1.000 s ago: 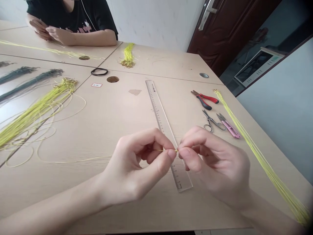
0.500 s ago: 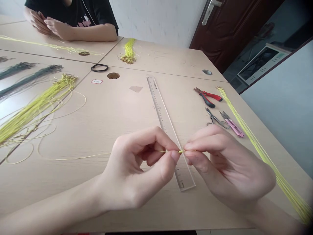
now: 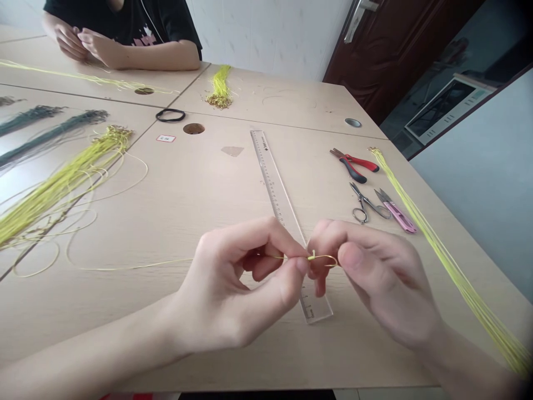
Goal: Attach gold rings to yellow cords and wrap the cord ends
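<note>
Thumb and forefinger of my left hand (image 3: 250,283) pinch a thin yellow cord (image 3: 129,268) just left of a small knot (image 3: 311,256). The cord trails left from this hand across the table. A small loop of cord (image 3: 333,258) sticks out to the right of the knot. My right hand (image 3: 375,272) is closed around this end, its thumb tip at the loop and its curled fingers behind the knot; the exact contact is partly hidden. Beneath both hands lies a clear ruler (image 3: 287,205).
Red-and-black pliers (image 3: 353,165), scissors (image 3: 366,201) and pink thread snips (image 3: 397,211) lie at right beside a long yellow cord bundle (image 3: 449,255). More yellow cords (image 3: 62,186) and dark cords (image 3: 54,133) are at left. A person (image 3: 125,33) sits across the table.
My right thumb and fingers have shifted from a close pinch beside the knot, exposing the knot and a small loop. My left hand keeps its pinch almost in place.
</note>
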{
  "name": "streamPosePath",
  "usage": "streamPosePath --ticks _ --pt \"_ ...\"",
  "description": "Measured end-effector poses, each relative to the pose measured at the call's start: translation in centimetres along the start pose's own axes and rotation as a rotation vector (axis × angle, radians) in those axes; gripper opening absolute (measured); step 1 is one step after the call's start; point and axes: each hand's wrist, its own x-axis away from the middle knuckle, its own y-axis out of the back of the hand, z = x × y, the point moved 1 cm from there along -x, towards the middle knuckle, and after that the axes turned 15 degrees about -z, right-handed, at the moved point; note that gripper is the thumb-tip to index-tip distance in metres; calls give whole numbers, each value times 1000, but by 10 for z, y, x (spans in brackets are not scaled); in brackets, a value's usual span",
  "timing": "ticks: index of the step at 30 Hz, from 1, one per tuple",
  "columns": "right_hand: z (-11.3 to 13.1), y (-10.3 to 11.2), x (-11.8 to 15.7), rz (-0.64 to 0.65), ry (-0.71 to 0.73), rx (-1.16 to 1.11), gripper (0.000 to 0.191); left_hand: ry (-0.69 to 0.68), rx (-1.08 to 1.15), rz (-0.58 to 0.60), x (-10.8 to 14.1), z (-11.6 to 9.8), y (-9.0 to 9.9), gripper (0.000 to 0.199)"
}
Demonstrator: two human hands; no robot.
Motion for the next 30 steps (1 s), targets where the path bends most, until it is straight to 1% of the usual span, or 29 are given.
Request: streamPosePath --ticks 1,3,6,15,30 --pt "-1 0 0 11 -70 -36 30 -6 -5 -2 0 0 0 14" --pt "-1 1 1 -2 -127 -55 26 -7 -15 -10 0 1 -1 14" --pt "0 1 3 -26 -107 -4 20 3 -3 -25 -1 1 -2 14" --pt "3 -2 1 -71 -73 45 22 35 59 -1 1 1 0 13" --pt "2 0 3 -75 -52 7 22 42 65 16 -1 1 -2 14"
